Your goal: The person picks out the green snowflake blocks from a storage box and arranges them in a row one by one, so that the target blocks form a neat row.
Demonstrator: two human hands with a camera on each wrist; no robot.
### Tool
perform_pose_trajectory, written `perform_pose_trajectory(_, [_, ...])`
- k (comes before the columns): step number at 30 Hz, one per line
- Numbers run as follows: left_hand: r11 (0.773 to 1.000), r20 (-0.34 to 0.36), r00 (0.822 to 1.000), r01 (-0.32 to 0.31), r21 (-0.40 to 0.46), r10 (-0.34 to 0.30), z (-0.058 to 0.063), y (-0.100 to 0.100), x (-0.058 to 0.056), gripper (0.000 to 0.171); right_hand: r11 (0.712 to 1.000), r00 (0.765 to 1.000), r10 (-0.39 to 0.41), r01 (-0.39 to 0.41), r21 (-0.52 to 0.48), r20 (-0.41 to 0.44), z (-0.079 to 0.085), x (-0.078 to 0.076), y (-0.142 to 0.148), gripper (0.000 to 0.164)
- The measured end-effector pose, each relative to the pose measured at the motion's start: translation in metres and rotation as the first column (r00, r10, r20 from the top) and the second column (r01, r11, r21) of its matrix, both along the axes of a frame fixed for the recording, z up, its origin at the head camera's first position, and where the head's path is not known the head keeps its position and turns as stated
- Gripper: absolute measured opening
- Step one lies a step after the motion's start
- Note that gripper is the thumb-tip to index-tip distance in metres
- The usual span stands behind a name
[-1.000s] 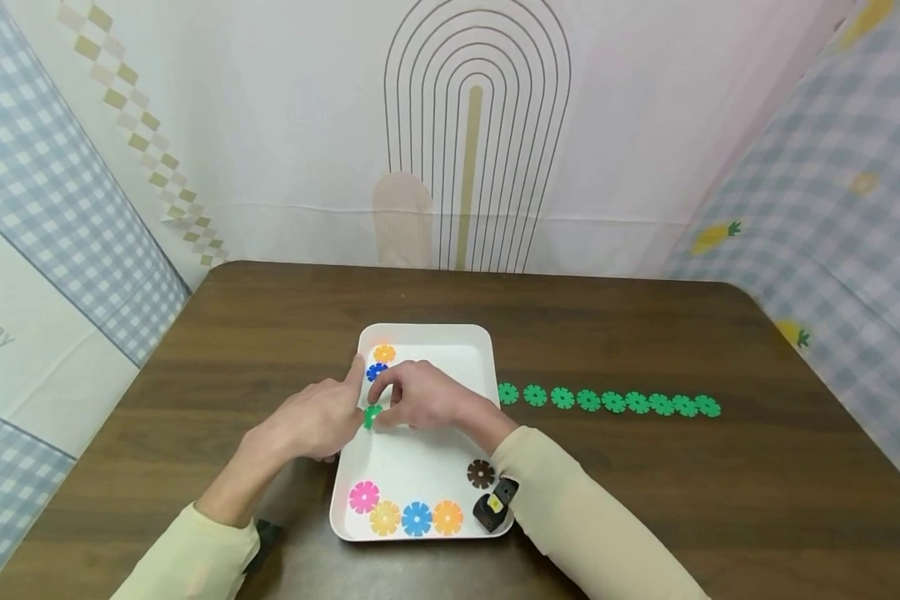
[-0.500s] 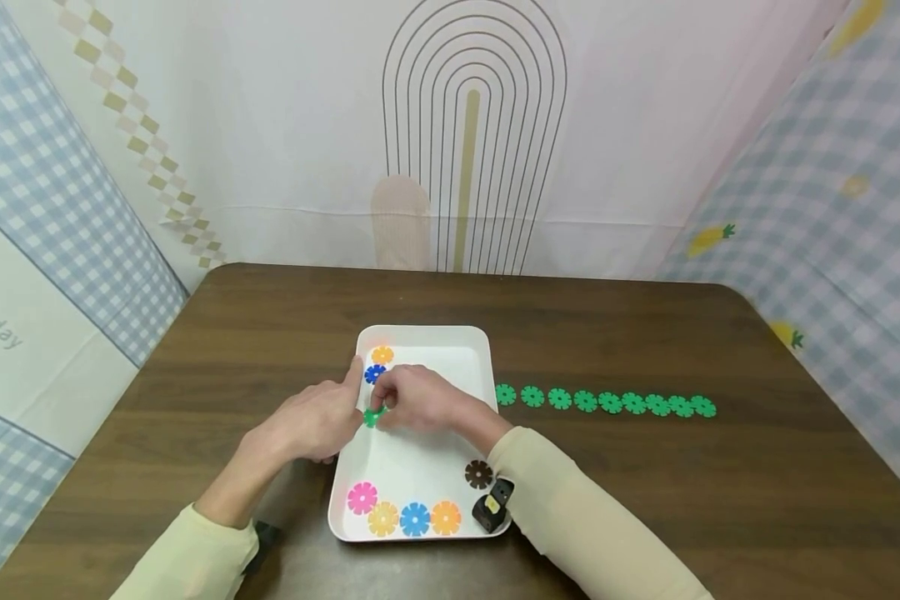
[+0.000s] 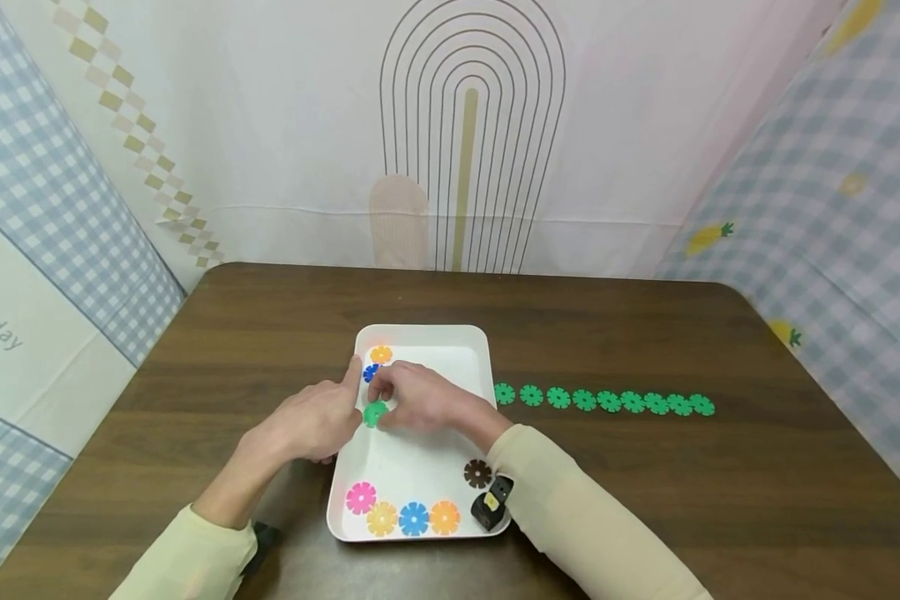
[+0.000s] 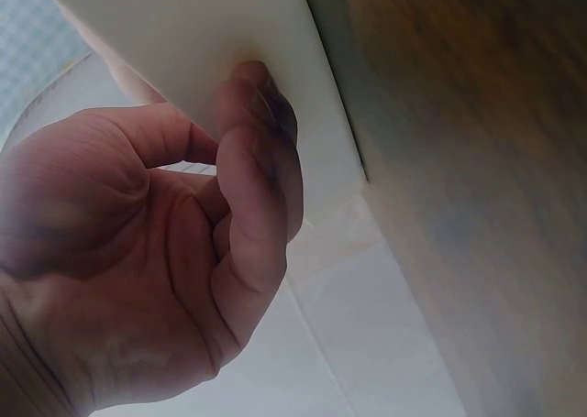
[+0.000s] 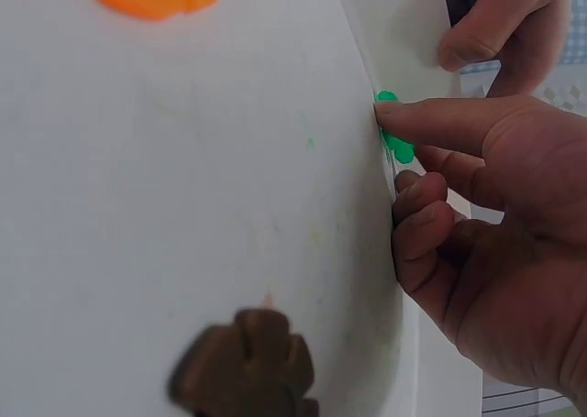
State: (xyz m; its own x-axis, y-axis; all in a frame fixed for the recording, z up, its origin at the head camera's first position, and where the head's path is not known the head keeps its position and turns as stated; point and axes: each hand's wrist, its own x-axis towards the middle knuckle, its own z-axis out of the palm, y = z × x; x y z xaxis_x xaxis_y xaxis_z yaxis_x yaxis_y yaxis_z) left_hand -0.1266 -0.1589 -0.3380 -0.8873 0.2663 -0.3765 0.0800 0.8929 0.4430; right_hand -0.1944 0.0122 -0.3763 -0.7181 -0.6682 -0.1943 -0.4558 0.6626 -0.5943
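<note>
A white tray (image 3: 427, 467) lies on the table. My left hand (image 3: 311, 421) grips its left side. In the left wrist view, the left hand's curled fingers (image 4: 252, 179) press against the tray's outer wall. Inside the tray, my right hand (image 3: 423, 398) pinches a green flower-shaped plastic disc (image 3: 374, 414) close to the left wall. The right wrist view has the thumb on this green disc (image 5: 401, 148), which looks tilted there; the index finger is partly hidden behind it. Just beyond the right fingers are a dark blue disc (image 3: 371, 373) and an orange disc (image 3: 381, 355).
Pink (image 3: 361, 498), pale yellow (image 3: 382, 518), light blue (image 3: 413, 518) and orange (image 3: 444, 517) discs line the tray's near end. A brown disc (image 3: 477, 473) lies near its right wall. Right of the tray, a row of several green discs (image 3: 608, 402) crosses the brown table (image 3: 607, 333).
The right fingers have shifted slightly over the green disc, and its tilt has changed, with more of its face showing now. The left hand has stayed at the tray's side.
</note>
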Motion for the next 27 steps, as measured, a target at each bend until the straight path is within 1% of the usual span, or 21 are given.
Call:
perform_pose_trajectory(6, [0.999,-0.031,0.999,0.034,-0.007,-0.034,0.000,-0.002,-0.002,0.084,0.997,0.998,0.060,-0.062,-0.050,-0.022,0.001,0.001,0.006,0.024])
perform_pose_trajectory(8, [0.999,-0.033,0.999,0.037,-0.006,-0.037,0.000,-0.002,-0.003,0.084,0.995,0.998,0.069,-0.070,-0.067,-0.014,0.001,0.000,0.007,0.025])
perform_pose_trajectory(12, [1.000,-0.022,0.999,0.031,-0.003,-0.031,0.000,-0.003,-0.002,0.084,0.993,0.996,0.067,-0.061,-0.101,0.057,0.002,-0.001,0.009,0.026])
perform_pose_trajectory(15, [0.999,-0.022,0.999,0.033,-0.006,-0.033,0.000,-0.002,-0.002,0.084,0.992,0.991,0.051,-0.035,-0.119,0.126,0.005,-0.002,0.010,0.026])
perform_pose_trajectory(17, [0.999,-0.026,0.999,0.034,-0.012,-0.034,0.000,-0.002,-0.002,0.084,0.992,0.988,0.039,-0.021,-0.124,0.150,0.008,-0.003,0.012,0.027])
perform_pose_trajectory(21, [0.999,-0.027,0.999,0.029,-0.017,-0.029,0.000,-0.001,-0.002,0.084,0.993,0.987,0.013,0.006,-0.118,0.159,0.016,-0.004,0.015,0.027])
perform_pose_trajectory(27, [1.000,-0.020,1.000,0.020,-0.018,-0.020,-0.001,-0.001,-0.002,0.084,0.991,0.991,0.030,-0.013,-0.129,0.129,0.030,-0.005,0.021,0.028])
